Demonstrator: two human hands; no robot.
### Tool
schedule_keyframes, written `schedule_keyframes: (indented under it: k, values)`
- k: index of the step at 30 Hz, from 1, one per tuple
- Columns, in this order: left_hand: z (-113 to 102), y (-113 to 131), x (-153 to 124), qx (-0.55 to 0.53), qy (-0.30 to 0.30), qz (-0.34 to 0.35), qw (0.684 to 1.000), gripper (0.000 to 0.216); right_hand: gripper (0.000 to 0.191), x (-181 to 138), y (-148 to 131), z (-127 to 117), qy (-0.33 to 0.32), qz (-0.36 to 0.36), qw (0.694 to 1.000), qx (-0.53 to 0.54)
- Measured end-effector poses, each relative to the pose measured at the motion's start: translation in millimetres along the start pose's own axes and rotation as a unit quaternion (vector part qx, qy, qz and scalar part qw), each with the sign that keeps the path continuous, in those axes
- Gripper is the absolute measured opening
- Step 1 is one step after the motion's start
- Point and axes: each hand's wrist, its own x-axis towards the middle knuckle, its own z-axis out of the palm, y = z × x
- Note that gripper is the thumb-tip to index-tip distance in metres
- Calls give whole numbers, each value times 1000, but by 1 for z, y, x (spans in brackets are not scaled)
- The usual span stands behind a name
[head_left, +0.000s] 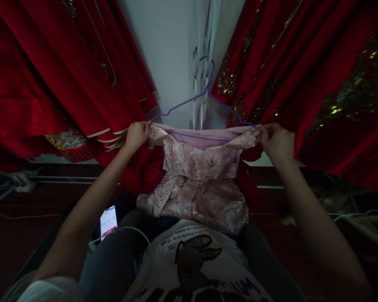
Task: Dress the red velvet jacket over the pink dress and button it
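Observation:
A pink brocade dress (pixel 201 159) with a metallic floral pattern hangs on a purple wire hanger (pixel 189 100), its skirt resting over my lap. My left hand (pixel 137 135) pinches the dress's left shoulder strap at the hanger's end. On the other side, my right hand (pixel 277 142) grips the right strap, close to the opposite hanger end. Both hands are closed, and the neckline is stretched between them. The hanger's hook points up toward the wall.
Red garments (pixel 82 71) hang on the left, and red garments with gold sequins (pixel 343 100) hang on the right. Between them stands a pale wall (pixel 166 50) with white straps (pixel 203 54). A lit phone (pixel 108 222) with a white cable lies by my left thigh.

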Motion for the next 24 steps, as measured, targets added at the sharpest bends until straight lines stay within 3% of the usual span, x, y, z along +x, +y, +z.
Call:
schedule_keyframes:
  k: [3, 6, 8, 10, 15, 17, 19, 22, 24]
  values:
    - [-3, -5, -16, 7, -44, -3, 999, 49, 27, -5, 9, 3, -61, 9, 998, 9]
    - [-3, -4, -36, -15, -120, 19, 993, 46, 19, -20, 21, 8, -163, 22, 986, 35]
    - [-2, 5, -49, -44, -178, 54, 982, 47, 16, -33, 26, 10, -212, 15, 975, 68]
    - [-4, 24, -56, -72, -200, 119, 970, 49, 17, -45, 26, 6, -231, -13, 967, 107]
    - [3, 88, -38, -104, -40, 359, 927, 39, 17, -59, -1, -13, -234, -54, 950, 198]
    - [18, 105, -25, -76, -9, 369, 926, 35, 18, -59, -13, -16, -219, -52, 950, 215]
    - [36, 112, -18, -42, -24, 347, 936, 34, 20, -58, -17, -14, -195, -47, 954, 222]
    - [55, 111, -21, -15, -56, 341, 938, 37, 21, -53, -4, -7, -157, -32, 960, 229]
    - [56, 108, -29, -23, -48, 350, 935, 41, 21, -49, 14, -4, -129, -24, 962, 239]
